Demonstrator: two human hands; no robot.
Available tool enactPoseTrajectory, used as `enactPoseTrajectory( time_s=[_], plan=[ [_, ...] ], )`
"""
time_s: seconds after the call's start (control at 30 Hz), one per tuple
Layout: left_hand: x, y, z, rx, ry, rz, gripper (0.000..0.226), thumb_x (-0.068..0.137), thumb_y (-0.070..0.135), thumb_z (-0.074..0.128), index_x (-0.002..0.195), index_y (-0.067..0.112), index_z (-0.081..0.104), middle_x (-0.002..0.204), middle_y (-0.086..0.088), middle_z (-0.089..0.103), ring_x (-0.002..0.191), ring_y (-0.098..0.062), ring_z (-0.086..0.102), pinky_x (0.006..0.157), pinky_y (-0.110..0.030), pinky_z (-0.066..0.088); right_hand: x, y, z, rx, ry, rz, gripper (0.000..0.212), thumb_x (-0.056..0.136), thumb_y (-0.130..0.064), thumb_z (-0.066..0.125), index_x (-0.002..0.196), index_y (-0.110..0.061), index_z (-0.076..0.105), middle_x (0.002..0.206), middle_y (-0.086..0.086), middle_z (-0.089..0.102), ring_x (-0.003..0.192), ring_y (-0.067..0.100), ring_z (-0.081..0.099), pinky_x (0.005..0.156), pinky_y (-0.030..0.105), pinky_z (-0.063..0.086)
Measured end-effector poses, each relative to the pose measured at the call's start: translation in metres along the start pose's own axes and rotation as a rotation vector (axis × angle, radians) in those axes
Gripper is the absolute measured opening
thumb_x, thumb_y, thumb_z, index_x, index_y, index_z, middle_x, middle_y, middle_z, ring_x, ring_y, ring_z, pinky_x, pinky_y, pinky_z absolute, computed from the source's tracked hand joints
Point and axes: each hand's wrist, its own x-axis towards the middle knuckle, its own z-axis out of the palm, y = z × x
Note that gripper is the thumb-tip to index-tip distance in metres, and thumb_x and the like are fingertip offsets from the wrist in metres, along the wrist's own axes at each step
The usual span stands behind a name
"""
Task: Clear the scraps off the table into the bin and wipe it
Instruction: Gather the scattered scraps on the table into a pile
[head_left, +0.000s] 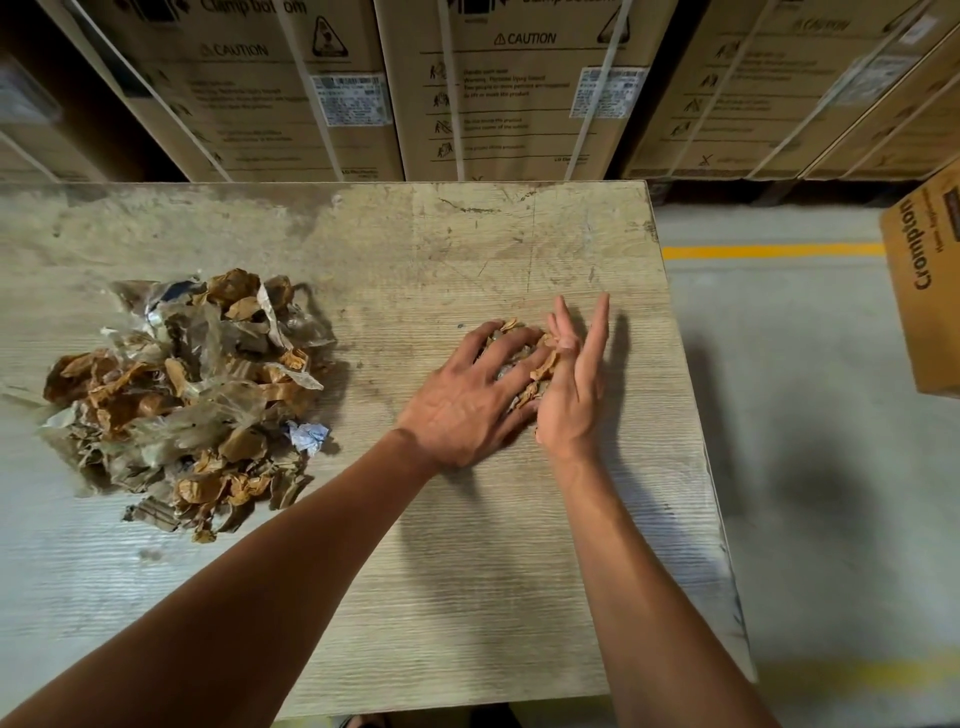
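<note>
Both forearms reach to frame centre, where left hand (462, 410) presses spread fingers on a small scrap clump (524, 364) and right hand (571, 384) cups it open-fingered on the tabletop (467, 571); squeeze together before lifting; big scrap pile (187, 395) waits left.

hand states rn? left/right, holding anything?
Left hand: open, fingers spread, pressing on the small scrap pile.
Right hand: open, fingers straight, edge-on against the same pile. Neither grips anything.
</note>
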Motion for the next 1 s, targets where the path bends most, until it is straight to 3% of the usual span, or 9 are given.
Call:
enactPoseTrajectory(
  time_s=[0.07, 0.13, 0.3, 0.37, 0.5, 0.6, 0.73, 0.87, 1.0],
  plan=[
    [0.002, 0.001, -0.002, -0.02, 0.02, 0.015, 0.067, 0.116, 0.052, 0.038, 0.167, 0.008, 0.036, 0.167, -0.018, 0.042, 0.154, -0.043, 0.039, 0.131, -0.055, 0.028, -0.001, -0.002, 0.002, -0.098, -0.029, -0.058, 0.064, 0.115, -0.037, 0.029, 0.173, -0.016, 0.01, 0.164, 0.003, 0.052, 0.143, -0.011, 0.047, 0.114, 0.009, 0.035],
    [0.003, 0.002, -0.004, -0.046, 0.042, 0.017, 0.067, 0.115, 0.047, 0.044, 0.165, 0.003, 0.039, 0.16, -0.021, 0.048, 0.153, -0.042, 0.041, 0.132, -0.053, 0.027, -0.004, -0.003, 0.003, -0.234, -0.064, -0.126, 0.068, 0.115, -0.044, 0.037, 0.173, -0.015, 0.015, 0.164, -0.001, 0.052, 0.137, -0.02, 0.044, 0.11, 0.004, 0.034],
    [0.002, 0.003, -0.007, -0.218, 0.05, -0.063, 0.081, 0.107, 0.051, 0.049, 0.168, 0.001, 0.031, 0.163, -0.021, 0.044, 0.154, -0.04, 0.038, 0.129, -0.051, 0.033, -0.002, -0.002, 0.0, -0.32, -0.1, -0.121, 0.057, 0.118, -0.031, 0.038, 0.172, -0.018, 0.025, 0.164, -0.006, 0.053, 0.146, -0.001, 0.047, 0.113, 0.006, 0.035],
    [0.001, 0.004, -0.009, -0.267, 0.057, -0.093, 0.088, 0.104, 0.052, 0.047, 0.171, -0.001, 0.022, 0.168, -0.023, 0.038, 0.154, -0.038, 0.037, 0.129, -0.05, 0.034, 0.0, -0.002, -0.002, -0.324, -0.097, -0.116, 0.054, 0.118, -0.021, 0.038, 0.171, -0.017, 0.028, 0.164, -0.005, 0.053, 0.147, -0.002, 0.046, 0.118, 0.014, 0.04],
    [-0.001, 0.01, -0.011, -0.292, 0.082, -0.125, 0.083, 0.103, 0.049, 0.036, 0.17, 0.0, 0.027, 0.171, -0.023, 0.036, 0.155, -0.037, 0.038, 0.128, -0.048, 0.036, 0.002, 0.0, -0.005, -0.311, -0.111, -0.109, 0.057, 0.117, -0.016, 0.039, 0.172, -0.021, 0.024, 0.167, -0.007, 0.048, 0.152, 0.008, 0.046, 0.122, 0.038, 0.046],
    [0.0, 0.013, -0.008, -0.281, 0.092, -0.15, 0.08, 0.105, 0.049, 0.035, 0.17, 0.002, 0.03, 0.171, -0.021, 0.037, 0.155, -0.036, 0.038, 0.127, -0.05, 0.038, 0.002, 0.0, -0.007, -0.277, -0.096, -0.086, 0.06, 0.117, -0.016, 0.042, 0.172, -0.028, 0.021, 0.165, -0.011, 0.049, 0.148, 0.011, 0.053, 0.118, 0.043, 0.05],
    [0.001, 0.016, -0.003, -0.311, 0.137, -0.198, 0.076, 0.104, 0.045, 0.037, 0.168, 0.004, 0.037, 0.169, -0.018, 0.042, 0.154, -0.036, 0.041, 0.124, -0.052, 0.041, 0.002, 0.003, -0.009, -0.237, -0.081, -0.098, 0.06, 0.116, -0.011, 0.046, 0.17, -0.025, 0.025, 0.161, -0.006, 0.055, 0.145, 0.009, 0.056, 0.116, 0.038, 0.052],
    [0.004, 0.022, -0.001, -0.351, 0.181, -0.261, 0.069, 0.108, 0.043, 0.037, 0.166, 0.008, 0.043, 0.168, -0.011, 0.047, 0.154, -0.031, 0.043, 0.124, -0.05, 0.041, 0.001, 0.004, -0.01, -0.244, -0.082, -0.109, 0.058, 0.116, -0.009, 0.045, 0.17, -0.017, 0.026, 0.162, 0.0, 0.055, 0.141, -0.004, 0.054, 0.11, 0.019, 0.049],
    [0.009, 0.029, 0.004, -0.297, 0.239, -0.343, 0.057, 0.118, 0.041, 0.032, 0.161, 0.009, 0.051, 0.161, -0.007, 0.055, 0.149, -0.027, 0.049, 0.121, -0.046, 0.044, 0.0, 0.002, -0.008, -0.225, -0.08, -0.065, 0.06, 0.115, -0.003, 0.042, 0.171, -0.019, 0.025, 0.163, -0.002, 0.053, 0.145, -0.004, 0.05, 0.116, 0.022, 0.046]
  ],
)
